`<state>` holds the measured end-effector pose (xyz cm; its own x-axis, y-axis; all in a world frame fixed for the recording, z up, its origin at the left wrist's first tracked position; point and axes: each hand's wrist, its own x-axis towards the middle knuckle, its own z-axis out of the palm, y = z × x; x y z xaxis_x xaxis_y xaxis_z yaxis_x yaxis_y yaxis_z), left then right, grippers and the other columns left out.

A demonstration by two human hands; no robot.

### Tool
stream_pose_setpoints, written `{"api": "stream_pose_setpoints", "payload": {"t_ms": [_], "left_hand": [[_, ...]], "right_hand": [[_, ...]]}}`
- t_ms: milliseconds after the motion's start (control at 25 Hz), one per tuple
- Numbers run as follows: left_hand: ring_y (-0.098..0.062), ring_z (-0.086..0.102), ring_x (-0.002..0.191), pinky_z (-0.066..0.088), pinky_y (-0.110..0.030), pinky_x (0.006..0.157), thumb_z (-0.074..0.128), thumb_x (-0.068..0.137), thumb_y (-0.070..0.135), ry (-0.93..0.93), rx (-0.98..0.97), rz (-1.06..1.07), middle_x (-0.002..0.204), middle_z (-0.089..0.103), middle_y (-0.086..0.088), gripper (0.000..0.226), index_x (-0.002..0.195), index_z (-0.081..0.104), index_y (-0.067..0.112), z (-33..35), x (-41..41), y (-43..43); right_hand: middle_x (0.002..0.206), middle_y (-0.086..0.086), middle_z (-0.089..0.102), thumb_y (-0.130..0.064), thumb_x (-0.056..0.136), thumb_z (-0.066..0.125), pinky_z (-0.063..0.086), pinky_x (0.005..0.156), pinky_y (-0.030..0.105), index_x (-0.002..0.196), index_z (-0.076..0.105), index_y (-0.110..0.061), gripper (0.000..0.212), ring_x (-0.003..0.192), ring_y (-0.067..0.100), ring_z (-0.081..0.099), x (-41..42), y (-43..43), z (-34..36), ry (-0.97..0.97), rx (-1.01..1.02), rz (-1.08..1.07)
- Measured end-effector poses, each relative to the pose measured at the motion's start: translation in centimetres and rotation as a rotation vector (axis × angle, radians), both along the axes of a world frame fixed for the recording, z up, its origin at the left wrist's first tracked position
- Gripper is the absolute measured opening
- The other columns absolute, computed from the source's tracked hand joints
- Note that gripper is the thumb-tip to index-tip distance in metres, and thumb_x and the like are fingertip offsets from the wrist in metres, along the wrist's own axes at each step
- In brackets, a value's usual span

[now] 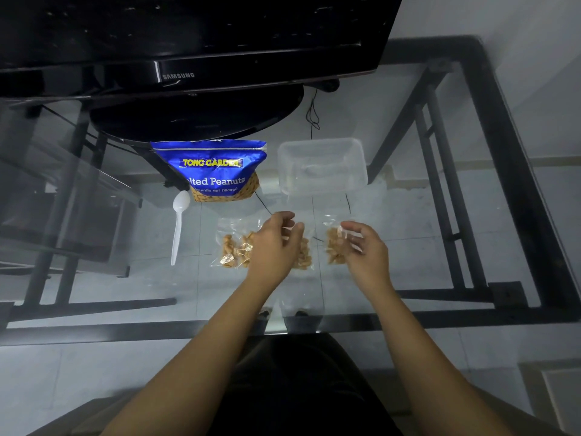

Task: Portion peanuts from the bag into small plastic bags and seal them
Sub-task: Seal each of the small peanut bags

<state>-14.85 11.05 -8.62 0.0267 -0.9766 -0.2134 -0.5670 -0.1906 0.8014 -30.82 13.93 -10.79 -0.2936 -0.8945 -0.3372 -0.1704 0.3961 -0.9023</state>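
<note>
Open glass table [424, 247] surrounds the white plastic spoon [177, 225] and Tong Garden peanut bag [217, 171]. Left hand [273, 243] curls over 2 filled small bags [232, 247], its grip unclear. Right hand [364, 250] pinches a 3rd small bag [334, 247].

The person's right hand [364, 250] is pinching a small clear plastic bag of peanuts [334, 247] above the glass-topped table [408, 231]. The left hand [276, 243] is curling over a second filled bag [304, 256], though I cannot tell whether it is gripping it. A third filled bag [232, 247] is lying just left, near a white plastic spoon [178, 225], and a blue foil peanut bag [209, 171] is standing beside a clear plastic tub [323, 166].
</note>
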Motion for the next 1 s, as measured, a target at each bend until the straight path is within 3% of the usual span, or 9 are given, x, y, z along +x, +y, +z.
{"api": "stream_pose_setpoints", "payload": {"t_ms": [40,120,200,360,560,800,920,1000], "left_hand": [[-0.009,0.06,0.092,0.043,-0.011,0.073,0.056,0.091,0.033,0.105,0.07,-0.003,0.106,0.065,0.0,0.036,0.121,0.056,0.013,0.3,-0.2,-0.3],[-0.009,0.063,0.094,0.05,-0.02,0.081,0.06,0.087,0.038,0.304,0.21,-0.026,0.102,0.068,0.002,0.038,0.12,0.058,0.019,0.5,-0.8,-0.8],[-0.009,0.066,0.084,0.054,-0.026,0.076,0.065,0.085,0.029,0.42,0.241,-0.037,0.089,0.069,-0.001,0.026,0.108,0.064,0.019,0.5,-1.2,-1.1],[-0.005,0.062,0.066,0.05,-0.016,0.06,0.066,0.084,0.013,0.484,0.222,-0.023,0.072,0.065,-0.002,0.006,0.09,0.068,0.015,0.6,-1.7,-1.2],[-0.006,0.062,0.066,0.051,-0.019,0.059,0.065,0.085,0.018,0.523,0.264,-0.009,0.073,0.067,0.0,0.005,0.086,0.07,0.018,0.8,-2.1,-1.3],[-0.001,0.055,0.052,0.043,-0.009,0.049,0.067,0.084,0.021,0.204,0.155,-0.186,0.068,0.062,0.006,0.011,0.087,0.071,0.011,1.4,-2.8,-2.3],[0.002,0.056,0.049,0.043,-0.006,0.051,0.065,0.086,0.021,0.041,0.081,-0.238,0.064,0.06,0.007,0.012,0.085,0.069,0.009,1.4,-3.0,-2.6],[-0.008,0.062,0.057,0.051,-0.015,0.058,0.064,0.086,0.021,0.022,0.086,-0.243,0.066,0.063,0.004,0.013,0.086,0.068,0.009,1.2,-2.8,-2.6]], "right_hand": [[0.112,-0.009,0.061,-0.008,0.086,0.062,0.053,0.075,0.014,0.106,0.061,-0.023,0.025,0.098,0.006,0.06,0.2,0.1,0.4,-0.083,0.009,0.001],[0.113,-0.007,0.063,-0.007,0.085,0.063,0.055,0.077,0.021,0.103,0.061,-0.027,0.027,0.098,0.01,0.063,0.7,0.2,1.0,-0.208,0.008,0.019],[0.11,-0.005,0.065,-0.008,0.084,0.065,0.055,0.078,0.025,0.101,0.058,-0.028,0.027,0.097,0.014,0.065,0.9,0.4,1.3,-0.27,-0.008,0.007],[0.101,-0.001,0.07,-0.027,0.086,0.063,0.056,0.078,0.03,0.11,0.054,-0.027,0.026,0.093,0.015,0.068,0.5,0.1,1.8,-0.404,0.045,-0.14],[0.091,0.0,0.073,-0.024,0.09,0.059,0.056,0.068,0.023,0.095,0.067,-0.018,0.011,0.085,0.016,0.069,0.1,-0.6,1.9,-0.271,0.062,-0.15],[0.085,-0.002,0.073,-0.025,0.089,0.06,0.058,0.078,0.041,0.084,0.069,-0.025,0.01,0.08,0.013,0.069,0.3,-1.1,1.3,-0.027,0.008,-0.068],[0.08,-0.005,0.071,-0.024,0.089,0.06,0.058,0.076,0.039,0.088,0.069,-0.019,0.011,0.074,0.009,0.067,0.3,-1.4,1.6,0.103,-0.002,-0.058],[0.079,-0.006,0.07,-0.023,0.089,0.06,0.057,0.076,0.036,0.088,0.069,-0.018,0.011,0.071,0.006,0.066,0.3,-1.5,1.6,0.148,0.007,-0.052]]}}
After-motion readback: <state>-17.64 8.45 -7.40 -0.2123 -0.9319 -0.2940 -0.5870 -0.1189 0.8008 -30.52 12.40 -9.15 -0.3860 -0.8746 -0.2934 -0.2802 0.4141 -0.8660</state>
